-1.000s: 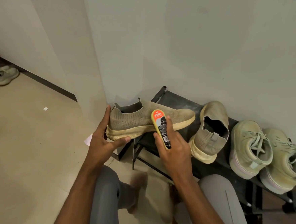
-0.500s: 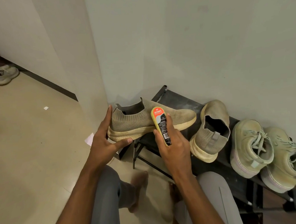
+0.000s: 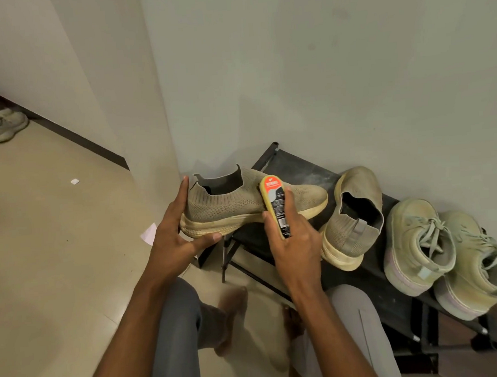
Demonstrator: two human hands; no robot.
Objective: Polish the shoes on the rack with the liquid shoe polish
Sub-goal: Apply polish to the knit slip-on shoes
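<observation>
Head view:
- The left hand [image 3: 177,242] holds the beige knitted slip-on shoe with a pale yellow sole [image 3: 251,201] by its heel. The fingers lie straight up along the back of the heel and the thumb presses under the sole. I judge this grip is chosen to keep the side of the shoe turned toward the person and free for polishing.
- The shoe is lifted, with its toe pointing right, over the near left end of the black metal shoe rack [image 3: 296,167].
- The right hand [image 3: 297,245] is clamped around the flat liquid shoe polish applicator with an orange and black label and a yellow sponge edge [image 3: 275,205]. The thumb is on its left side and the fingers are on the far side. The sponge edge meets the side of the shoe near the middle; it seems to rub there.
- Both forearms reach forward from the near edge, and the wrists bend slightly toward each other.
- On the rack to the right, the second beige slip-on shoe [image 3: 354,219] leans toe-up against the wall, probably waiting for its turn.
- Further right stand two pale green lace-up sneakers [image 3: 440,251], side by side and touching each other.
</observation>
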